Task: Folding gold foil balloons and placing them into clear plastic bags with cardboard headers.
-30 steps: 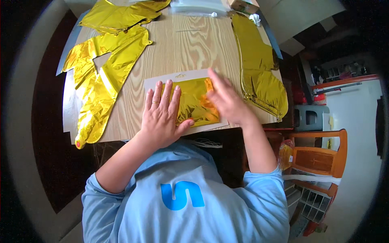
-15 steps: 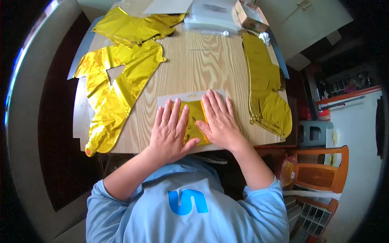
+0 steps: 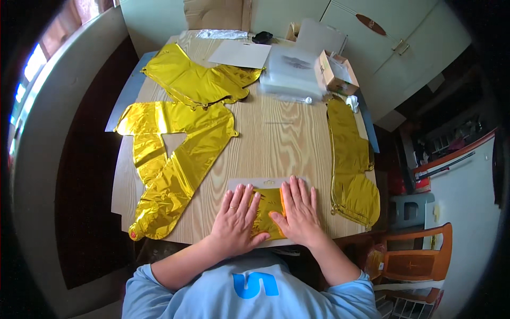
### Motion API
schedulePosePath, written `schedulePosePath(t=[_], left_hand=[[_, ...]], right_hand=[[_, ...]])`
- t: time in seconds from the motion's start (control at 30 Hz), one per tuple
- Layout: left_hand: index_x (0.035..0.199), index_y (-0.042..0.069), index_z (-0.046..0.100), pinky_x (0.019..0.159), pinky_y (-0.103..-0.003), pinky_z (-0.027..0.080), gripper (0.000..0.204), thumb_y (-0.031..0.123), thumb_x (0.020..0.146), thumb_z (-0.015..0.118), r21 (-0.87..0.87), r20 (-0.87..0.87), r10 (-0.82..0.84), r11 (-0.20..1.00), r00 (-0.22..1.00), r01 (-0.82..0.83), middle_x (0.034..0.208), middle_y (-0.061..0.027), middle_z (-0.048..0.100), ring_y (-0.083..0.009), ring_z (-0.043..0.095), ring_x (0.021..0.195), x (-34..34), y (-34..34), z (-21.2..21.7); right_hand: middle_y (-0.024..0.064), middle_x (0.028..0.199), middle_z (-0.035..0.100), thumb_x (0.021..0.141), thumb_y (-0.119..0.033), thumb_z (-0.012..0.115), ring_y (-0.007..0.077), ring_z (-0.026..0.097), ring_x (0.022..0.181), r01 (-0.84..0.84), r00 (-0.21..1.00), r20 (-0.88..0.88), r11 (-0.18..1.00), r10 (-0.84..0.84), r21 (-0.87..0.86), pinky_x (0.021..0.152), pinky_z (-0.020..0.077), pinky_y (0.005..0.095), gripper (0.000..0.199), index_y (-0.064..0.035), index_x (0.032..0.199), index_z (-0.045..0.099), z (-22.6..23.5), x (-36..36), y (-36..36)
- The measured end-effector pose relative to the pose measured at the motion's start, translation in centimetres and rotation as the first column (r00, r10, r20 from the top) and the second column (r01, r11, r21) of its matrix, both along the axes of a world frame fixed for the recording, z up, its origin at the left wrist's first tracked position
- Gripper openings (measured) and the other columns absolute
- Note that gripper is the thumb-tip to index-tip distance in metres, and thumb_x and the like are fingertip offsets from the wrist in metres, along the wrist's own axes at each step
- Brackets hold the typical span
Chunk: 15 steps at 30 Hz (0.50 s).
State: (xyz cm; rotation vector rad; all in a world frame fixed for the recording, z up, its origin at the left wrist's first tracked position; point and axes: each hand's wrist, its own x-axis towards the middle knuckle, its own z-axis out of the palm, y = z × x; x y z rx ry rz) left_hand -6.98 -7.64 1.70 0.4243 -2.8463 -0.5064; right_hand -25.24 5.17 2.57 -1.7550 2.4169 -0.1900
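My left hand [image 3: 235, 219] lies flat with fingers outstretched on the left part of a folded gold foil balloon [image 3: 267, 204]. On its right side rests my right hand [image 3: 300, 213], also flat, its thumb turned inward over the foil. A pale card [image 3: 245, 183] sticks out beyond the fingertips, at the far edge of the foil. Along my right hand a strip of orange [image 3: 283, 201] shows. Both palms hide much of the foil and card, which lie at the table's near edge.
Flat gold foil balloons lie at the left [image 3: 178, 170], far left [image 3: 196, 80] and right [image 3: 350, 165] of the wooden table [image 3: 276, 143]. Clear plastic bags [image 3: 292, 74], a white sheet [image 3: 240, 54] and an open box [image 3: 338, 74] sit at the back. A wooden chair [image 3: 417, 255] stands right.
The view has tilted upward, so the table's far end shows and everything sits lower in the picture. Both hands stay flat on the folded foil balloon.
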Motion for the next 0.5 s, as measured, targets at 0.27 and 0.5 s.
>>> schedulePosePath(t=[0.27,0.5], left_hand=[[0.145,-0.009,0.034,0.119,-0.055,0.010,0.090,0.061,0.091,0.048,0.067,-0.126,0.012,0.998,0.992,-0.004,0.154,-0.0256,0.032,-0.0398,0.021,0.147,-3.9,2.9,2.2],[0.144,-0.009,0.036,0.119,-0.053,0.012,0.088,0.062,0.092,0.045,0.023,-0.064,0.032,0.999,0.997,-0.030,0.152,-0.0288,0.032,-0.0418,0.025,0.145,-2.0,2.0,0.3]], right_hand=[[0.0224,0.161,0.012,0.091,-0.046,0.050,0.0399,0.011,0.149,0.011,1.000,0.000,0.999,-0.011,0.045,0.118,0.0033,0.0593,0.080,-0.0048,0.154,0.022,-0.5,-0.3,-0.1],[0.0232,0.160,0.016,0.095,-0.046,0.047,0.0411,0.014,0.148,0.014,0.999,-0.045,1.000,-0.015,-0.022,0.116,0.0057,0.0630,0.077,-0.0032,0.154,0.022,-0.5,-0.1,0.2]])
